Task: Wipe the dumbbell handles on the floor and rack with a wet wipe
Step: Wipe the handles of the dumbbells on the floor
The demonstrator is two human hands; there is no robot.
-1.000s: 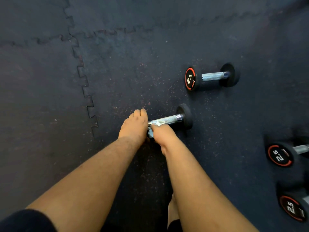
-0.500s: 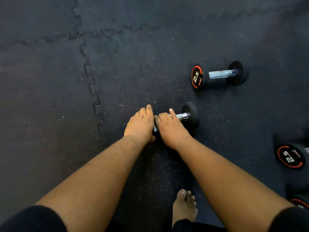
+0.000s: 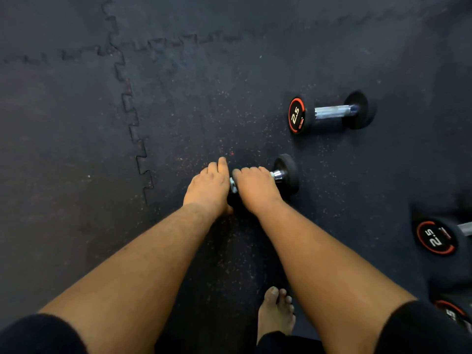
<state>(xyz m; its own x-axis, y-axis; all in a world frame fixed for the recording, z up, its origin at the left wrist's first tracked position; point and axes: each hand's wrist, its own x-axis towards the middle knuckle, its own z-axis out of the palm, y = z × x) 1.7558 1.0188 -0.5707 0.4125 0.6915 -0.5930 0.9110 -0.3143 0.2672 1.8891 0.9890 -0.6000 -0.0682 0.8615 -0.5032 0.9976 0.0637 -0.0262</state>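
Note:
A small black dumbbell point(image 3: 287, 172) with a chrome handle lies on the dark rubber floor in front of me. My left hand point(image 3: 208, 186) covers its left head, fingers curled down over it. My right hand point(image 3: 255, 187) wraps over the handle, leaving only a short bit of chrome showing by the right head. The wet wipe is hidden under my right fingers. A second dumbbell point(image 3: 332, 112) marked 2.5 lies farther back to the right, untouched.
Two more 2.5 dumbbells sit at the right edge, one point(image 3: 436, 237) above the other point(image 3: 452, 312). My bare foot point(image 3: 277, 312) stands on the floor between my arms. A jigsaw seam point(image 3: 132, 123) between mats runs down the left.
A second ago my right hand pinched the white wipe at the handle's left end. It has since slid right along the handle and now covers most of it. My left hand stayed put.

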